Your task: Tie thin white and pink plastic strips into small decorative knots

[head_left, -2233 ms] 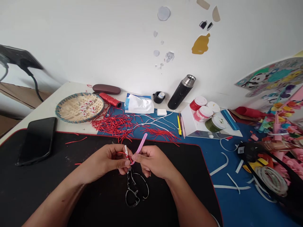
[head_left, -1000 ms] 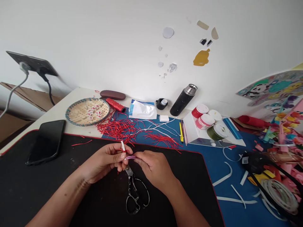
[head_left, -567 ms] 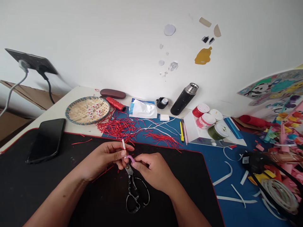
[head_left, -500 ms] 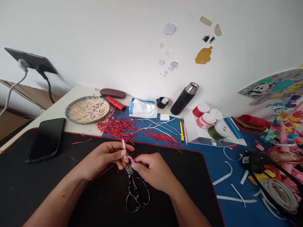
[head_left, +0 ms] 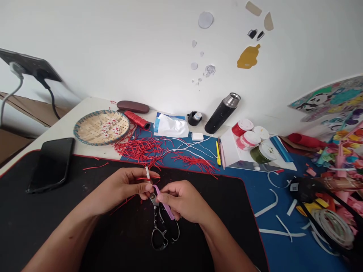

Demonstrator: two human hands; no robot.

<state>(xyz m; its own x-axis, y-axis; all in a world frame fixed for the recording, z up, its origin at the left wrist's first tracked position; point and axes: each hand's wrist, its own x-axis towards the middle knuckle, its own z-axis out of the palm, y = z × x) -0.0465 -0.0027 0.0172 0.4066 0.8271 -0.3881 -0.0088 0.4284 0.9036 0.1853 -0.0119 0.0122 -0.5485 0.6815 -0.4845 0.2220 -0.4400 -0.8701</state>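
Note:
My left hand (head_left: 127, 189) pinches a narrow white strip (head_left: 147, 172) between thumb and fingers, its upper end sticking up. A bit of red cord (head_left: 149, 178) shows at the strip, by the fingertips. Just to the right, my right hand (head_left: 181, 200) is closed around purple curved tweezers (head_left: 168, 210), whose bent tip meets the left thumb and forefinger. Where exactly the tip touches is hidden by the left fingers. Black-handled scissors (head_left: 159, 238) lie on the black mat (head_left: 119, 241) below both hands, their blades partly covered.
Cut red cords (head_left: 144, 151) lie behind the hands, beside a red thread spool (head_left: 137, 120) and a woven basket (head_left: 100, 128). A phone (head_left: 52, 162) rests at left. Paint jars (head_left: 263, 153), a black flask (head_left: 222, 113) and white strips (head_left: 282, 232) are toward the right.
The view has shifted slightly. The right hand has turned a little, so more of the purple tweezers shows. Red cord is now visible at the white strip; the left hand keeps its pinch.

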